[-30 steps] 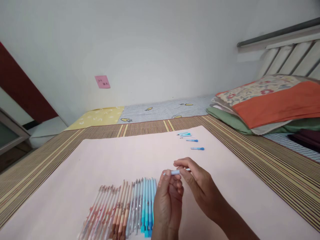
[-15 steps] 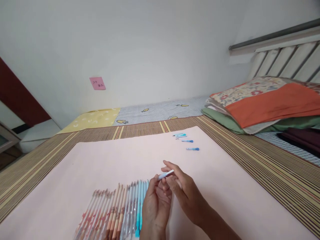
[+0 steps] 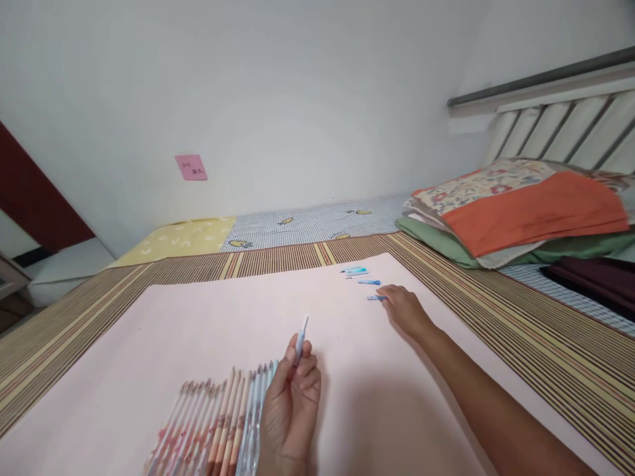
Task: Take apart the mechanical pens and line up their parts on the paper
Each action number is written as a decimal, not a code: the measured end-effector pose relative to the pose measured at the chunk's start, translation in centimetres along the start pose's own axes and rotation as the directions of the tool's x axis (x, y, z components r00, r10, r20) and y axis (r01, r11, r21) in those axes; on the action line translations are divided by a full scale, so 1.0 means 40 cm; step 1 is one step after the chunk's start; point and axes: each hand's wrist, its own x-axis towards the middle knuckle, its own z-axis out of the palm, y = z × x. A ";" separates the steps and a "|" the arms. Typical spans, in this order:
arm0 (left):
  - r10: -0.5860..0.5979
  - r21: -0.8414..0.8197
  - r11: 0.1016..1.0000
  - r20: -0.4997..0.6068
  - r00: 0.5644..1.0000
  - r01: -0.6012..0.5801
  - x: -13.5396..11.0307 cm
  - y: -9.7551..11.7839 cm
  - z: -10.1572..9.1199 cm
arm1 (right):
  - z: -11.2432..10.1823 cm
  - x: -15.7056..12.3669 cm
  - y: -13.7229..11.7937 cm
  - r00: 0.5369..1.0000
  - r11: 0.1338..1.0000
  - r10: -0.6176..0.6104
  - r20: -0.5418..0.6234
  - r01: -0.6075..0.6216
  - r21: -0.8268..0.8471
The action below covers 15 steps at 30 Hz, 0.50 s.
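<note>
My left hand [image 3: 297, 390] is raised over the pink sheet, its thumb and fingers pinched around a light blue pen part [image 3: 300, 344] with a thin white rod sticking up from its top. Out at the far right, my right hand [image 3: 404, 307] has its fingertips closed over the right end of a short blue pen piece [image 3: 376, 298] lying on the sheet. Just beyond it lie another short blue pen piece [image 3: 368, 282] and several thin light blue and white pen parts [image 3: 356, 271].
Several pens lie in a row at the front left: red-and-white pens [image 3: 183, 423], peach-brown pens [image 3: 232, 413] and clear bluish pens [image 3: 253, 403]. Under them spreads the pink sheet [image 3: 149, 337] on a striped mat [image 3: 501, 317]. Folded bedding [image 3: 526, 211] is piled at the right.
My right hand has left the left hand and reached forward and right to the blue pen piece. The left hand has shifted slightly left, tilting its pen part more upright.
</note>
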 end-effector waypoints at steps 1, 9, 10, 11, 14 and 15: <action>0.007 0.027 1.000 0.001 1.000 -0.007 0.001 0.002 -0.003 | 0.009 0.013 0.003 0.999 0.999 -0.020 0.031 0.021 -0.034; -0.024 0.215 0.977 0.132 0.991 -0.005 0.006 -0.016 -0.034 | 0.039 0.022 -0.013 0.995 0.999 0.015 0.099 -0.011 -0.039; -0.038 0.213 0.977 0.142 0.989 0.007 0.004 -0.019 -0.034 | 0.037 0.015 -0.017 0.995 0.999 0.021 0.095 -0.019 -0.026; -0.048 0.210 0.977 0.153 0.987 0.015 0.002 -0.022 -0.034 | 0.035 0.008 -0.021 0.996 1.000 0.029 0.090 -0.028 -0.011; -0.075 0.220 0.975 0.212 0.974 0.027 -0.005 -0.021 -0.033 | 0.025 -0.012 -0.026 0.996 0.998 0.058 0.068 -0.060 0.037; -0.083 0.227 0.974 0.240 0.967 0.027 -0.007 -0.020 -0.033 | 0.022 -0.017 -0.025 0.996 0.994 0.077 0.056 -0.080 0.068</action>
